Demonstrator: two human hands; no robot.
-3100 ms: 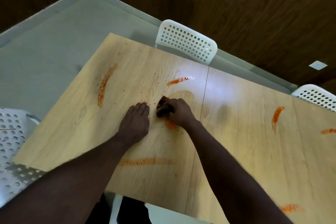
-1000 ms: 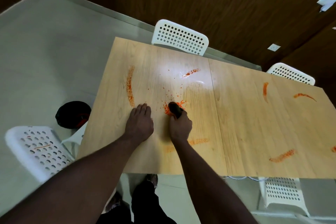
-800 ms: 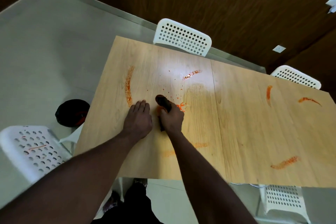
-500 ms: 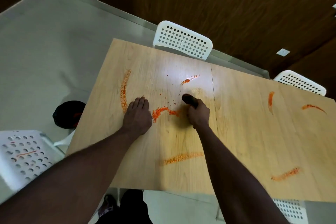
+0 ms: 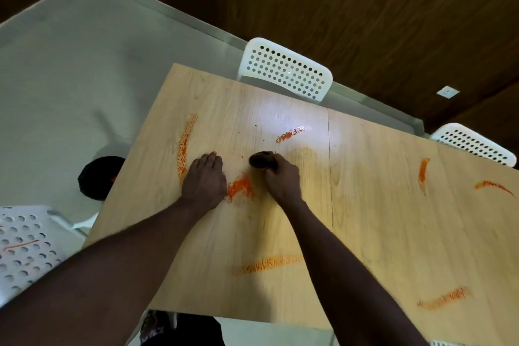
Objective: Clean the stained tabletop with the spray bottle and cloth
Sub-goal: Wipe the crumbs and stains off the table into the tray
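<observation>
A light wooden tabletop (image 5: pixel 365 219) carries several orange stains. My right hand (image 5: pixel 282 181) is closed on a dark bunched cloth (image 5: pixel 261 161), pressing it on the wood near the table's middle. A thick orange smear (image 5: pixel 240 187) lies between my two hands. My left hand (image 5: pixel 205 181) rests flat on the table, palm down, fingers together, beside a long orange streak (image 5: pixel 184 149). Other streaks lie further off: one (image 5: pixel 289 135) beyond the cloth, one (image 5: pixel 266 262) near the front edge. No spray bottle is in view.
White perforated chairs stand at the far edge (image 5: pixel 286 70), the far right (image 5: pixel 471 143) and the near left (image 5: pixel 25 244). A dark round bin (image 5: pixel 95 177) sits on the grey floor left of the table. More orange streaks (image 5: pixel 422 170) mark the right half.
My right hand has swept the cloth left and right across the middle stain, ending slightly left of half a second ago. The stain is smeared into a thick patch. My left hand stayed planted.
</observation>
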